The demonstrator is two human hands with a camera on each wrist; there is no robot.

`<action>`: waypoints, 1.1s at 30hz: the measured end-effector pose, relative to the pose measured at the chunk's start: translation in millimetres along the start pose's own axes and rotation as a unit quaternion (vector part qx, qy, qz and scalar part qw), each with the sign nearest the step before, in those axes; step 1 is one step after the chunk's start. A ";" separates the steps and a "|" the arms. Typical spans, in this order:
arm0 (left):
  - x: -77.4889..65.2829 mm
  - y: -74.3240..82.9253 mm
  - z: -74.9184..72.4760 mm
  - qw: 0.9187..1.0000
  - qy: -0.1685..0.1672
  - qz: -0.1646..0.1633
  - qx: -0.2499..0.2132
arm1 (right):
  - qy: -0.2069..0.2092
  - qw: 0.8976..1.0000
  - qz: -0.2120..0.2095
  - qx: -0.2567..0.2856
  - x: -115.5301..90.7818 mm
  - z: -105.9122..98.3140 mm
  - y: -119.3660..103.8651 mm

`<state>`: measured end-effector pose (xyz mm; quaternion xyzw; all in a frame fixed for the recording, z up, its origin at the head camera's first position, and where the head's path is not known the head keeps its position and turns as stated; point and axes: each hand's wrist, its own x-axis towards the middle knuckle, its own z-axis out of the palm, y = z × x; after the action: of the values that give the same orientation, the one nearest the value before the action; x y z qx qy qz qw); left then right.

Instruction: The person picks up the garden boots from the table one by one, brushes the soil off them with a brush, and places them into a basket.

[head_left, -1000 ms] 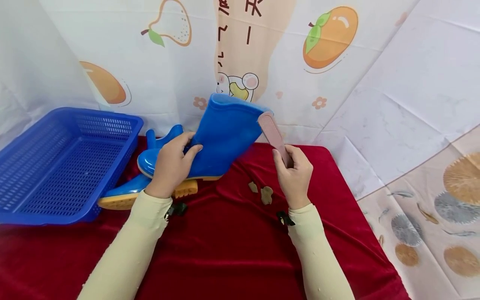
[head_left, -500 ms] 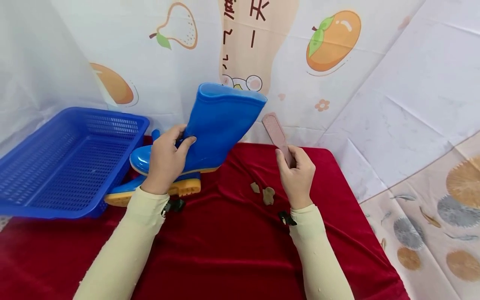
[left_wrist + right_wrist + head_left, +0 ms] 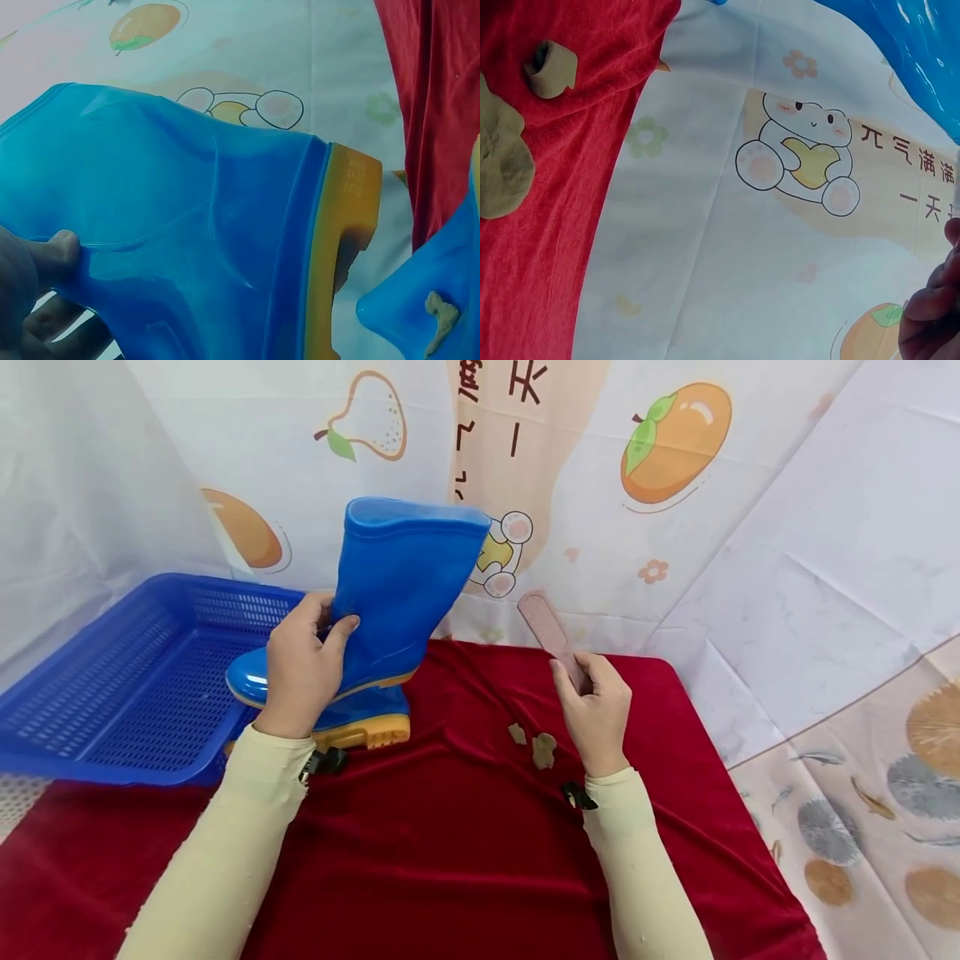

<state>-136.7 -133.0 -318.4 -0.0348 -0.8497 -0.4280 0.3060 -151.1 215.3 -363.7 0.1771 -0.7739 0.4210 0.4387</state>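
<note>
While my left hand (image 3: pixel 303 664) pinches the ankle of a blue boot (image 3: pixel 401 585), its thumb lies flat on the near side and its fingers curl round behind, only as far apart as the rubber between them. My right hand (image 3: pixel 597 714) has its fingers wrapped snugly around the handle of a pink paddle (image 3: pixel 546 625), whose flat head tilts up and leftward, well apart from the boot. I have the boot raised, toe to the left, its wide top upward and leaning right. Just below it, a second boot (image 3: pixel 375 728) lies on its side on the red cloth (image 3: pixel 465 860), yellow sole toward me; my left wrist view shows a tan smear (image 3: pixel 442 321) on its blue surface. Near my right hand, two tan lumps (image 3: pixel 544 750) sit side by side on the cloth. Left of the boots I see a blue basket (image 3: pixel 112 775), and behind everything hangs a white fruit-printed sheet (image 3: pixel 577 477).
</note>
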 end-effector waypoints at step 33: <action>31.4 -36.0 -73.1 0.979 0.195 -0.061 -0.020 | -0.053 0.998 0.024 -0.026 -6.1 7.5 1.5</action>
<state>-137.9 -216.8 -294.0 0.0946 -0.7656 -0.4612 0.4385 -152.7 209.5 -371.4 0.1690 -0.8108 0.4007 0.3917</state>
